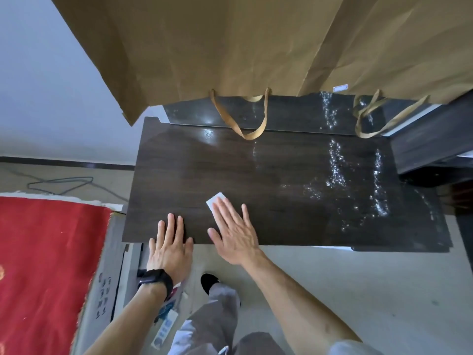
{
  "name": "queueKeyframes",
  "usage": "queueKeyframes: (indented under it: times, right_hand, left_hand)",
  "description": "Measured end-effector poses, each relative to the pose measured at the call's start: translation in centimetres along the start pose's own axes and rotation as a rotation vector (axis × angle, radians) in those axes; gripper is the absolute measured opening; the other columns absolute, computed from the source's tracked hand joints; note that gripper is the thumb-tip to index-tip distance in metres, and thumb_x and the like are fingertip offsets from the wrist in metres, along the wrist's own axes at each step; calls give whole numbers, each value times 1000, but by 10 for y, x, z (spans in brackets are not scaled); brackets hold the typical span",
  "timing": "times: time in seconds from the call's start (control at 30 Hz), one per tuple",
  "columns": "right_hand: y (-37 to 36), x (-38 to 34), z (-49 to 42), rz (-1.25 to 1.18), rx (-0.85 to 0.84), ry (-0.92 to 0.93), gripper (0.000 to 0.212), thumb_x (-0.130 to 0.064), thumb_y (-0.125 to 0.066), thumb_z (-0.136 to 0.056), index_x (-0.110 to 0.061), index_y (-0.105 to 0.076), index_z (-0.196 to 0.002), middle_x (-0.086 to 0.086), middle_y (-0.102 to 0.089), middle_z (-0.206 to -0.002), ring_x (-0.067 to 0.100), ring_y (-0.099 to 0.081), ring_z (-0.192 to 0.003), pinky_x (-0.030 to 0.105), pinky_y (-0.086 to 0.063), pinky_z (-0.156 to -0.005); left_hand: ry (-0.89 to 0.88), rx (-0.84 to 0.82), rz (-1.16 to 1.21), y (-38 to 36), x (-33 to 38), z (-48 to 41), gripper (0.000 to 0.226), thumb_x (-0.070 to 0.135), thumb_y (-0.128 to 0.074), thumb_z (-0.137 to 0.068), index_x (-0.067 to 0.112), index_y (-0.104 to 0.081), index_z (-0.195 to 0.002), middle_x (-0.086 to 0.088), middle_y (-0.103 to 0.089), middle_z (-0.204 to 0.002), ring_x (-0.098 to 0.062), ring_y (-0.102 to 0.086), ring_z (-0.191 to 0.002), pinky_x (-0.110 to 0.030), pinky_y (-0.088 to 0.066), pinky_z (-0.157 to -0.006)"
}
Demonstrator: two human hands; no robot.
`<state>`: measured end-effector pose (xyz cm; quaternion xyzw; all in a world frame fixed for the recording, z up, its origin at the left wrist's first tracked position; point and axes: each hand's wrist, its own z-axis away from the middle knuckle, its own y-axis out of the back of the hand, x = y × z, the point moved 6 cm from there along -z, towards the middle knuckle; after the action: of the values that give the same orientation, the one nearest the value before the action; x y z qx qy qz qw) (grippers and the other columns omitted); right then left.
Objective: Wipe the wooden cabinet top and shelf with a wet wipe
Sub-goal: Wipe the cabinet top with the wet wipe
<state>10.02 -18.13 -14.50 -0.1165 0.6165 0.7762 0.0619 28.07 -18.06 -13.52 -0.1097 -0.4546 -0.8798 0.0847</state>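
Dark brown wood grain is showing across the cabinet top (204, 175). Its right half is glinting with whitish speckled streaks (335, 165). The wet wipe (215, 199) on it is reading plain white. Behind it, paper bags (204, 47) are showing flat tan. Left of it, a cloth (46, 252) is showing red with gold flecks. In front of it, a watch strap (156, 279) is showing black and trousers (217, 316) grey.

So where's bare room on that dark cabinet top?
The cabinet top is bare at rear left, between its left edge and the bag handle. Front is crowded: left hand, right hand on the wet wipe. Wet streaks cover the right.
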Motion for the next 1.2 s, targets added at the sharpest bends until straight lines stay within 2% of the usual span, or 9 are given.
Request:
queueKeyframes:
  times: [0.2, 0.33, 0.4, 0.5, 0.67, 0.77, 1.0, 1.07, 1.2]
  right_hand:
    - [37, 171, 18, 30, 22, -552, 72, -58, -3, -96, -20, 13, -155, -4, 16, -164, 8, 22, -148, 54, 2, -122]
    - [37, 188, 16, -103, 43, -809, 80, -61, 0, -93, -12, 9, -156, 5, 13, -165, 15, 18, -150, 58, 0, -121]
    - [31, 147, 2, -89, 70, -756, 83, -63, -3, -94, -8, 5, -156, 9, 9, -165, 20, 14, -152, 58, 0, -121]
    - [17, 57, -23, -12, 102, -403, 77, -59, -12, -99, -10, -2, -157, 7, 3, -165, 21, 8, -153, 54, 4, -121]
    - [15, 0, -61, 19, 29, 49, 68, -52, -23, -101, -17, -11, -158, -2, -4, -166, 13, 4, -153, 60, -12, -119]
    - [29, 47, -72, 18, 32, -48, 66, -52, -21, -101, -21, -9, -158, -7, -2, -166, 8, 6, -152, 61, -7, -120]
    - [59, 184, -62, -124, 22, -724, 72, -55, -5, -97, -15, 8, -157, -1, 16, -165, 13, 20, -150, 61, 6, -119]
    - [59, 162, -72, -119, 12, -692, 76, -57, -6, -97, -10, 9, -156, 5, 16, -165, 18, 21, -150, 59, 5, -119]
    - [44, 67, -112, 10, 28, -181, 73, -54, -15, -100, -12, 0, -157, 4, 6, -166, 18, 13, -152, 53, 8, -121]
  left_hand:
    - [-151, 11, -93, 6, 27, -18, 64, 47, -19, -105, 28, 12, -158, 6, 25, -163, -17, 21, -152, -50, -1, -124]
    - [-146, 12, -121, 0, 25, -21, 67, 49, -19, -104, 26, 17, -156, 7, 31, -160, -14, 27, -148, -50, 1, -124]
    - [-148, 16, -127, -1, 23, -21, 67, 49, -19, -104, 27, 16, -157, 7, 31, -160, -15, 25, -149, -49, 0, -124]
    - [-153, 26, -132, 0, 23, -21, 68, 48, -21, -103, 27, 14, -157, 9, 31, -160, -11, 29, -146, -49, 0, -124]
    - [-152, 3, -158, 4, 25, -20, 68, 47, -24, -104, 27, 11, -158, 8, 26, -163, -12, 27, -147, -48, -2, -124]
    - [-155, -37, -157, 9, 25, -21, 66, 48, -21, -104, 27, 10, -159, 8, 23, -164, -15, 19, -152, -47, -4, -124]
    - [-114, -12, -151, 8, 29, -21, 67, 50, -21, -104, 26, 8, -159, 8, 20, -165, -16, 15, -153, -47, -4, -124]
    - [-106, 28, -194, 14, 33, -27, 67, 50, -20, -103, 23, 3, -160, 5, 12, -167, -19, 6, -154, -45, -4, -124]
    - [-101, 66, -223, 26, 44, -46, 66, 49, -19, -104, 21, 0, -160, 3, 9, -168, -18, 4, -154, -44, -4, -124]
